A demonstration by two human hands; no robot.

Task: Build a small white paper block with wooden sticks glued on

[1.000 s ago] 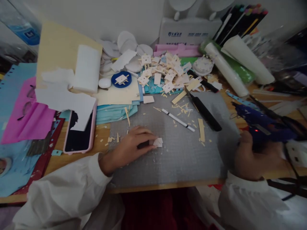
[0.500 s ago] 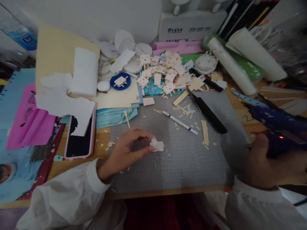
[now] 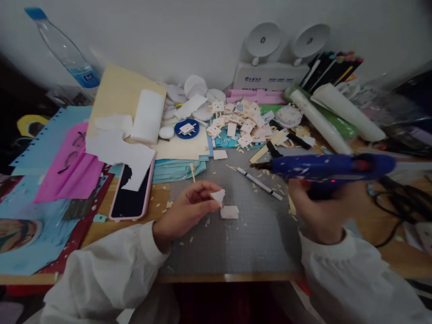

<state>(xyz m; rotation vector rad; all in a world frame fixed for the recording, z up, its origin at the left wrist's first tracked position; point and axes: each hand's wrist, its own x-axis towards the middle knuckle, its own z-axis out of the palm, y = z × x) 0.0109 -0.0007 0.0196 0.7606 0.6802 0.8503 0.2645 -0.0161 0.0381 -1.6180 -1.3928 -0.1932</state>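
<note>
A: Taking the clock from the centre of the grey mat, what containers do you have?

B: At eleven you have a round blue dish, with a small card on sticks lying in it. Between ten and eleven stands a clear bottle; you cannot tell whether there is liquid behind its label. At one you see a bundle of markers, but whatever holds them is hard to make out.

A: What else is hidden from you?

B: At nine, a torn white sheet covers part of your phone. Your right hand is blurred and hides the handle of the blue glue gun it is wrapped around. Your sleeves run out of view at the bottom.

A: And the piece you are working with?

B: Your left hand pinches a white scrap between thumb and fingers, which cover part of it. A white card lies on the mat at three o'clock from that hand, just beside the scrap; you cannot tell whether they touch. The nozzle points to nine, apart from both.
</note>
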